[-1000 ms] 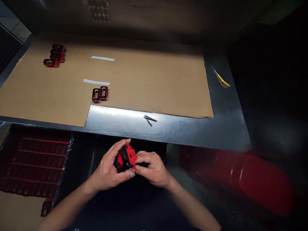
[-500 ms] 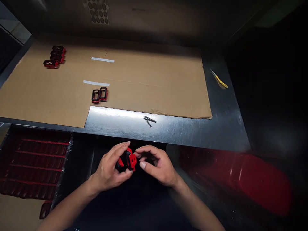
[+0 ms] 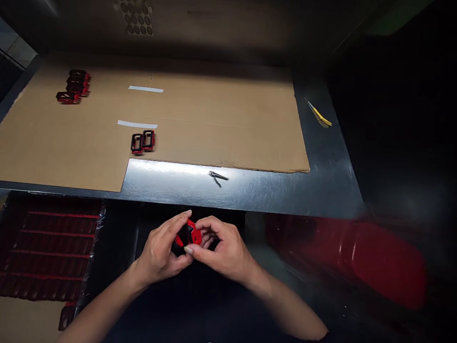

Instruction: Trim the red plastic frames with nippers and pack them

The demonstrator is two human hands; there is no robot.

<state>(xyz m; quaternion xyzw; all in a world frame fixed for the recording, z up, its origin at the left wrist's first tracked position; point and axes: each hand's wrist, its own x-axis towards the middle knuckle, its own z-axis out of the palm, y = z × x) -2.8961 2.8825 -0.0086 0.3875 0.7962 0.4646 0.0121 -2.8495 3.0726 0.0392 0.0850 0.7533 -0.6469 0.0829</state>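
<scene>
Below the table's front edge, my left hand (image 3: 160,252) and my right hand (image 3: 223,250) meet around a small red and black plastic part (image 3: 189,235). Both hands have fingers curled and pinched on it, and most of the part is hidden between them. Two finished-looking red and black parts (image 3: 142,142) lie side by side on the cardboard sheet (image 3: 221,119). A cluster of similar parts (image 3: 73,85) sits at the far left of the cardboard.
Small metal tweezers (image 3: 217,176) lie on the bare steel table edge (image 3: 250,193). A yellow tool (image 3: 320,116) rests at the right. A tray of dark red parts (image 3: 50,243) sits low left; a red container (image 3: 350,257) low right.
My right hand opened briefly away from the part, then closed back over it. The part has turned between my fingers, and the view shifted slightly.
</scene>
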